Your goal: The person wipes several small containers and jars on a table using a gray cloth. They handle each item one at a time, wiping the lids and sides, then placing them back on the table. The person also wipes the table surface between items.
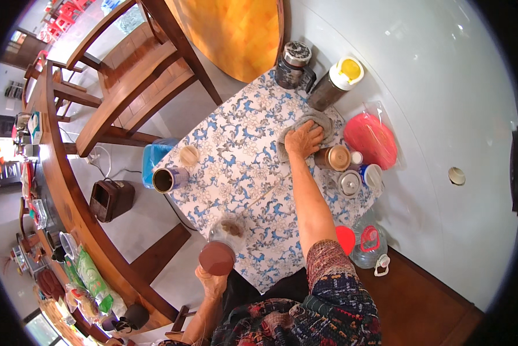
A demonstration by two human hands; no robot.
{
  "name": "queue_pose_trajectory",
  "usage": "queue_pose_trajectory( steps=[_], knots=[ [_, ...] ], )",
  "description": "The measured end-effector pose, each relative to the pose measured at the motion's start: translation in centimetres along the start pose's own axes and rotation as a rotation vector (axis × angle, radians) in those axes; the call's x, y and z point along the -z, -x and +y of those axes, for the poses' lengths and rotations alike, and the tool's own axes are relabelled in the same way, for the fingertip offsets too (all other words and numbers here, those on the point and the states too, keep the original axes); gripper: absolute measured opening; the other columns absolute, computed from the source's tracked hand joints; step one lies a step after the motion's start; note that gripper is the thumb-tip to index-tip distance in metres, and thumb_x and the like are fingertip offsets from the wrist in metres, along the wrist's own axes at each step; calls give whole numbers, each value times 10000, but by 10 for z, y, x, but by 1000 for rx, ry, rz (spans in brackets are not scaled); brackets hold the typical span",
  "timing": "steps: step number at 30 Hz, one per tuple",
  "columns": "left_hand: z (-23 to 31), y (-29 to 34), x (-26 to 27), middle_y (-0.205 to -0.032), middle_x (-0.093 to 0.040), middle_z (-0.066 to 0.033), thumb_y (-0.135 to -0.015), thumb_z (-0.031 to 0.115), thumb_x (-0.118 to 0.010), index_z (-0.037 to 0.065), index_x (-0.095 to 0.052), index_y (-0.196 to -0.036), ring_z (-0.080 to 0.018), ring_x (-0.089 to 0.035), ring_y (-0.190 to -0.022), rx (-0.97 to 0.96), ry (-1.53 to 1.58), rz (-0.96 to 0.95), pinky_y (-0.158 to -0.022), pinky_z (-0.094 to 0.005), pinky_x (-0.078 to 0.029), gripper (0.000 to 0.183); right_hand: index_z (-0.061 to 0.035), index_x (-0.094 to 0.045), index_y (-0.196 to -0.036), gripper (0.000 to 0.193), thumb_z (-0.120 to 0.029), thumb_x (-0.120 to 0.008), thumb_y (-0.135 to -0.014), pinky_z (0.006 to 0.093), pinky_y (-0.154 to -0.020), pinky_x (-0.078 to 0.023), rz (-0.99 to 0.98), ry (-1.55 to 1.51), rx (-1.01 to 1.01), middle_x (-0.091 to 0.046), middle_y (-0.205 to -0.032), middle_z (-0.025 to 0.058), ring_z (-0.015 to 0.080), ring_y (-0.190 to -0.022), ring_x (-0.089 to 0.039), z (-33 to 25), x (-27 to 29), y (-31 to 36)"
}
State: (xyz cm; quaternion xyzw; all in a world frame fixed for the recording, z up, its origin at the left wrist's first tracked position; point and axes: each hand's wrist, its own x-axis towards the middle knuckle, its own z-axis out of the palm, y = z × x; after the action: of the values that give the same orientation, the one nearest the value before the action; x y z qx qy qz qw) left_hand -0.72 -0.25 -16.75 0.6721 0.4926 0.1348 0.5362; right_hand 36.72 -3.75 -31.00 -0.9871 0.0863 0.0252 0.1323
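Note:
My right hand point(304, 140) presses a grey cloth point(324, 123) onto the table point(253, 167), which has a blue and white floral cover. Near the table's front edge, my left hand point(214, 284) grips a clear jar point(217, 258) by its brown lid end. Something dark shows inside the jar; its contents are too unclear to name. Just right of the cloth stands a container with a tan lid point(339, 157). A jar with a silver lid point(349, 183) and a blue can with a white lid point(371, 175) are close by.
At the far corner stand a dark mug point(293, 66) and a brown bottle with a yellow-and-white cap point(331, 83). A red round packet point(371, 141) lies against the wall. An open tin point(171, 179) and a wooden lid point(189, 155) sit at the left edge. A wooden chair point(137, 75) is beyond.

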Motion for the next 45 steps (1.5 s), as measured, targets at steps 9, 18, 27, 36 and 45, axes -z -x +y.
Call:
queue_pose_trajectory(
  steps=[9, 18, 27, 36, 45],
  knots=[
    [-9, 3, 13, -768, -681, -111, -689, 134, -690, 52, -678, -838, -231, -670, -696, -183, -132, -100, -637, -324, -509, 171, -161, -426, -1339, 555, -279, -585, -821, 569, -989, -209, -37, -68, 844, -276, -1435, 157, 352, -1327, -220, -44, -49, 25],
    [-27, 8, 16, -829, -680, -70, -690, 174, -748, 48, -673, -903, -185, -667, -760, -13, -33, -185, -684, -324, -540, 258, -202, -513, -1275, 477, -117, -527, -806, 609, -1002, -192, -153, -19, 932, -284, -1447, 130, 359, -1348, -205, -86, -49, -8],
    [-16, -3, 19, -805, -691, -67, -630, 229, -800, 92, -691, -866, -208, -676, -728, -83, -133, -237, -672, -317, -532, 293, -220, -499, -1274, 454, -200, -556, -825, 606, -1006, -188, -404, -107, 1312, -312, -1418, 121, 342, -1335, -222, 19, -15, 136],
    [-29, -2, 31, -785, -678, -79, -639, 249, -788, 68, -637, -912, -279, -652, -687, -329, -386, -297, -645, -355, -512, 360, -161, -453, -1337, 528, -303, -579, -844, 539, -1015, -229, 8, 78, 854, -261, -1452, 142, 369, -1336, -221, 9, -24, 18],
    [4, -11, 24, -804, -679, -94, -678, 123, -745, 61, -665, -872, -261, -660, -710, -165, -101, -333, -689, -323, -513, 219, -174, -537, -1246, 494, -16, -562, -779, 578, -1034, -254, -109, 3, 1011, -357, -1400, 161, 390, -1310, -291, 19, -16, 66]
  ],
)
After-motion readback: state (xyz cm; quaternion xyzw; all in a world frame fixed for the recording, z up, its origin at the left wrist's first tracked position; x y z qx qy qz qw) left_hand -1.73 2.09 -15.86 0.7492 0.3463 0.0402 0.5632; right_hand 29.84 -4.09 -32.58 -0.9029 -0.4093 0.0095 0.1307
